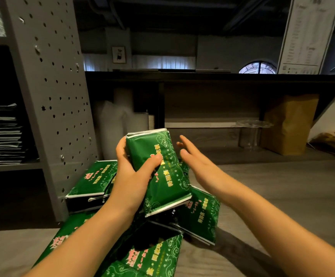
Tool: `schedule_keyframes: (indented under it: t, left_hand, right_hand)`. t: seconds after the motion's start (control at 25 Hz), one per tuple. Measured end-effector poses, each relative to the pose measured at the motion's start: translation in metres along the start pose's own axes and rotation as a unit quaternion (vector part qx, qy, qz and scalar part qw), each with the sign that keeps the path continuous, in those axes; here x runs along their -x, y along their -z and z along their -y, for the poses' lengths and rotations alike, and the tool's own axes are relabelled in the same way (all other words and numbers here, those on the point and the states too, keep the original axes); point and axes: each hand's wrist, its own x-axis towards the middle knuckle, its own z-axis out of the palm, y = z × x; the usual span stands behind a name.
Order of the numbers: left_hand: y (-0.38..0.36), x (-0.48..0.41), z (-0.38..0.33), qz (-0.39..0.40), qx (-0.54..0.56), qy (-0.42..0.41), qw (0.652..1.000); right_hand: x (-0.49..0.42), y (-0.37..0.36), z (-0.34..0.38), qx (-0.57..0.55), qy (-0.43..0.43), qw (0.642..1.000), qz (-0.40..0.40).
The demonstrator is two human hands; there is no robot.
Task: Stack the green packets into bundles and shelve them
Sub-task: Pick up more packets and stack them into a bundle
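Mid-frame, left hand (131, 172) alone grips a green packet (158, 172), right hand (198, 166) wide open beside it; the slick wrapper may slip onto the loose pile (156, 254) at lower centre.

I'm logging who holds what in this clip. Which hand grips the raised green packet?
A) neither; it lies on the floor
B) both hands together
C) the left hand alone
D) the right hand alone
C: the left hand grips the raised green packet, with its thumb across the front, while the right hand is beside it with straight fingers and grips nothing.
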Motion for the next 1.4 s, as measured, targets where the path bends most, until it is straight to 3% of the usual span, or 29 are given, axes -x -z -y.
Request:
schedule_keyframes:
  t: [0.08,0.2,0.28,0.36,0.6,0.8,1.0,1.16,1.28,1.4]
  left_hand:
    - [0.001,0.002,-0.001,0.012,-0.012,-0.005,1.0]
    - [0.001,0.003,0.0,0.024,-0.03,-0.005,0.999]
    - [0.001,0.001,0.001,0.026,-0.043,-0.003,0.999]
    - [0.001,0.0,0.001,0.027,-0.04,0.006,0.999]
    - [0.0,-0.001,0.003,0.03,-0.015,0.034,0.999]
    - [0.001,-0.002,0.003,0.026,-0.013,0.032,0.999]
    - [0.001,-0.003,0.003,0.014,-0.006,0.03,0.999]
    - [0.001,-0.003,0.003,0.002,-0.005,0.023,1.0]
    - [0.001,-0.002,0.004,-0.001,-0.006,0.026,1.0]
    - [0.001,-0.002,0.004,0.002,-0.012,0.035,0.999]
  right_hand:
    - [0.0,0.022,-0.006,0.173,-0.023,0.984,0.031]
    - [0.004,0.042,-0.014,0.37,-0.151,0.905,0.149]
    - [0.007,0.043,-0.012,0.403,-0.218,0.867,0.198]
    - [0.008,0.04,-0.008,0.422,-0.233,0.851,0.208]
    - [0.008,0.039,-0.011,0.416,-0.197,0.868,0.185]
    - [0.005,0.049,-0.016,0.339,-0.142,0.927,0.073]
    - [-0.001,0.058,-0.018,0.08,-0.082,0.992,-0.046]
    - [-0.003,0.059,-0.019,-0.091,-0.057,0.985,-0.138]
    - [0.0,0.056,-0.011,-0.222,-0.035,0.961,-0.16]
    - [0.002,0.052,0.0,-0.269,-0.03,0.951,-0.149]
